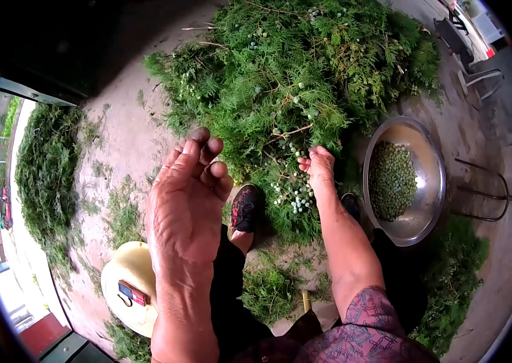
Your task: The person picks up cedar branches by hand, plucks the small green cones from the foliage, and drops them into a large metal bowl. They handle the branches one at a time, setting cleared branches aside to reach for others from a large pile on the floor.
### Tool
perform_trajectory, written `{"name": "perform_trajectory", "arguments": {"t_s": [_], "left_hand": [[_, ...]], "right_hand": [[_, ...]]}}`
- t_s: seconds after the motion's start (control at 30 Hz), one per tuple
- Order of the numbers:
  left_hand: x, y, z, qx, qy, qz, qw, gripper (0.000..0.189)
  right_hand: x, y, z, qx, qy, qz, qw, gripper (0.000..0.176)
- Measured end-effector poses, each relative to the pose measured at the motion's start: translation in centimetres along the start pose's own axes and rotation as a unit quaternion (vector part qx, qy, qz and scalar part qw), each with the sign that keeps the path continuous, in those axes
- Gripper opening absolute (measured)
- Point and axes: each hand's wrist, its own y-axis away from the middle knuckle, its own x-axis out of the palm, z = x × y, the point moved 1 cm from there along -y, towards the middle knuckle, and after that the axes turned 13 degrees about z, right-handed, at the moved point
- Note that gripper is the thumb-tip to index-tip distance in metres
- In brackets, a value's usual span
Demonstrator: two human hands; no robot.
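Observation:
My left hand (189, 202) is raised in front of the camera, palm side showing. Its fingers are loosely bent and apart, their tips darkened, and nothing shows between them. My right hand (319, 168) reaches down to the near edge of a large pile of green conifer branches (268, 78). Its fingers are curled together, and whatever they hold is hidden. Just below that hand hangs a cluster of pale blue-green cones (295, 196) on a sprig. To the right stands a wide metal basin (428, 181), partly filled with loose green cones (392, 181).
A yellowish stool (135, 266) at lower left bears a red mobile phone (132, 293). More cut branches (47, 175) lie along the left side. My black-and-red shoe (246, 209) is by the pile. A metal-framed item (501, 193) stands right of the basin.

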Motion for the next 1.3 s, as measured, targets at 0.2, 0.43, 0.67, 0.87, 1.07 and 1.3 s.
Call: {"name": "perform_trajectory", "arguments": {"t_s": [0.2,0.43,0.67,0.87,1.07,1.3], "left_hand": [[0.6,0.6,0.0,-0.010,0.000,-0.024,1.000,0.019],[1.1,0.7,0.2,-0.016,0.006,-0.016,1.000,0.018],[0.6,0.8,0.1,-0.006,0.009,-0.024,1.000,0.018],[0.6,0.6,-0.2,0.002,0.029,-0.035,0.999,0.018],[-0.1,0.5,-0.8,0.017,0.043,-0.049,0.998,0.019],[-0.4,0.3,-1.1,0.020,0.052,-0.062,0.997,0.016]], "right_hand": [[-0.1,-3.5,0.4,0.081,-0.030,0.089,0.992,0.021],[-1.4,-1.5,3.1,0.069,0.172,-0.003,0.983,0.021],[-5.7,5.5,-0.4,0.035,0.109,-0.023,0.993,0.016],[-3.8,7.9,4.2,-0.147,0.036,-0.175,0.973,0.019],[7.0,9.8,8.5,-0.442,0.489,-0.053,0.750,0.025],[9.2,0.6,8.6,-0.411,0.593,0.020,0.693,0.034]]}}
